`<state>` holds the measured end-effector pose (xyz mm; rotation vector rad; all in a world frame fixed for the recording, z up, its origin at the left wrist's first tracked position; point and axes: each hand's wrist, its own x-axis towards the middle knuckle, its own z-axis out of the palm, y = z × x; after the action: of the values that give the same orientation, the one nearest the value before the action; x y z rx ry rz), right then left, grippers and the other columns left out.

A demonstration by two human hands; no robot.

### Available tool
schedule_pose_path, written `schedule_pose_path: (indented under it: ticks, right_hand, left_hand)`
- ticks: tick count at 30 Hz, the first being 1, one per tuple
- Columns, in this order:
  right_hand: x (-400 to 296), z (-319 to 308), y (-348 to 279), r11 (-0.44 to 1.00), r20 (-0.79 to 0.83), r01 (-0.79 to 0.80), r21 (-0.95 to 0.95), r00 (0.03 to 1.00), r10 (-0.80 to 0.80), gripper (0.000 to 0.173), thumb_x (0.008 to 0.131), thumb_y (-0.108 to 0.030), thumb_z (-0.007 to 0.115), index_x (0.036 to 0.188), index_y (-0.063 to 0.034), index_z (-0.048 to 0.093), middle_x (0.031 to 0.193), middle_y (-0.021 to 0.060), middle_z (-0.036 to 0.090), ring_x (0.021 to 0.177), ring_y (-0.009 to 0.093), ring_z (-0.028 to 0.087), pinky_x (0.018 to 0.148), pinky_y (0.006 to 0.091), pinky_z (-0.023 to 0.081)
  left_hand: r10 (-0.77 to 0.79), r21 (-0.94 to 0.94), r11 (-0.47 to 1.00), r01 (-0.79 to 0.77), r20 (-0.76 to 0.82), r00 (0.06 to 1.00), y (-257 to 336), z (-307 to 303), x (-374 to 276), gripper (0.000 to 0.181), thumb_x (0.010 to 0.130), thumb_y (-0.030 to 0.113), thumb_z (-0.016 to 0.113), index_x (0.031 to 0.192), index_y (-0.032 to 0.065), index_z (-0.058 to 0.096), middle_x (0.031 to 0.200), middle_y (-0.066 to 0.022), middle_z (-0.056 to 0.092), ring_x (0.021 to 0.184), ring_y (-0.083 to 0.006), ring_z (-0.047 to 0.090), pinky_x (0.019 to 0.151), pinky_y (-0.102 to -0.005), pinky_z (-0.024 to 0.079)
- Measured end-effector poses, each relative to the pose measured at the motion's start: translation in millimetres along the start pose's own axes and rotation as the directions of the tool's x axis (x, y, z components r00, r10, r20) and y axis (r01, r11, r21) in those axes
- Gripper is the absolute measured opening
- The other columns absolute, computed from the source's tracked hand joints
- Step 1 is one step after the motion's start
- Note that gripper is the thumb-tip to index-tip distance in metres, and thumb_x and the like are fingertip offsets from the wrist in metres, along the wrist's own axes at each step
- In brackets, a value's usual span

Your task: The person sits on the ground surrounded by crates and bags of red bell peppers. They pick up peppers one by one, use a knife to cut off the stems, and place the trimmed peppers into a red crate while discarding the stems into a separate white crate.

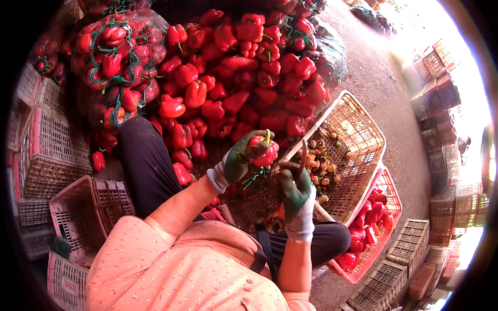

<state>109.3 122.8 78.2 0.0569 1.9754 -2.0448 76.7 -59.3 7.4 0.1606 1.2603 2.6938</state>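
My left hand (237, 161), in a green-coated knit glove, holds a red bell pepper (266, 152) with its green stem pointing up. To its right my right hand (295, 190), gloved the same way, grips a thin, dark, curved blade (302, 157), probably a knife, tip upward. The blade stands apart from the pepper; its handle is hidden in the fist. Just beyond the right hand a tilted pale plastic crate (362, 128) contains cut pepper cores (321, 163). A large heap of whole red bell peppers (233, 85) lies in front of me.
A red crate (393, 194) at right holds cored red peppers (362, 237). Mesh sacks of peppers (113, 58) stand at far left. An empty-looking crate (74, 214) and stacked crates (58, 144) are on my left. More crates (408, 245) line the right side.
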Motion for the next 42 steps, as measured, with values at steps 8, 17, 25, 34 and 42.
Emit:
schedule_pose_path:
  ticks: [8,17,25,34,42]
  right_hand:
    - [-24,16,-4,0.979,0.099,0.045,-0.197,0.995,-0.025,0.022,0.094,-0.016,0.057,0.103,0.0013,0.066,0.082,0.0071,0.067,0.075,0.012,0.059,0.069,0.0303,0.05]
    - [-26,28,37,0.955,0.01,0.105,-0.278,0.994,-0.106,0.021,0.091,-0.015,0.055,0.103,-0.0005,0.065,0.078,0.0104,0.066,0.073,0.015,0.062,0.067,0.0329,0.051]
    - [-18,33,63,0.903,-0.001,0.245,-0.352,0.965,-0.263,0.021,0.087,-0.009,0.053,0.102,-0.0013,0.065,0.087,0.0195,0.069,0.078,0.033,0.069,0.069,0.0384,0.052]
    - [-5,9,73,0.982,-0.225,0.084,0.166,0.973,-0.045,0.036,0.095,-0.015,0.064,0.128,-0.0027,0.059,0.101,0.0038,0.067,0.087,0.014,0.062,0.077,0.0286,0.051]
    - [3,13,45,0.832,-0.212,0.433,-0.346,0.828,-0.519,0.053,0.088,-0.012,0.072,0.135,0.0029,0.052,0.122,0.0135,0.064,0.111,0.022,0.062,0.096,0.0353,0.051]
  left_hand:
    - [0.181,0.158,0.973,-0.17,-0.065,0.981,-12,11,2,0.055,0.099,0.043,0.058,0.135,0.0023,0.046,0.113,-0.008,0.061,0.101,-0.0142,0.058,0.093,-0.0305,0.047]
    - [0.404,0.529,0.815,-0.235,-0.229,0.886,-22,30,-2,0.048,0.1,0.041,0.058,0.128,0.0018,0.055,0.118,-0.0054,0.06,0.108,-0.0119,0.055,0.097,-0.0294,0.045]
    - [0.251,0.36,0.923,-0.133,-0.306,0.918,-25,25,3,0.043,0.098,0.043,0.061,0.116,0.004,0.061,0.107,-0.0015,0.063,0.098,-0.0094,0.057,0.089,-0.0285,0.048]
    - [0.218,0.205,0.959,-0.196,-0.094,0.971,-27,10,1,0.046,0.1,0.036,0.057,0.132,0.0035,0.051,0.12,-0.0094,0.061,0.108,-0.0163,0.06,0.097,-0.0333,0.048]
    - [-0.042,0.095,0.995,0.038,0.039,0.998,-22,42,-7,0.035,0.103,0.028,0.053,0.131,0.0062,0.052,0.123,-0.0058,0.059,0.113,-0.0159,0.057,0.097,-0.0318,0.048]
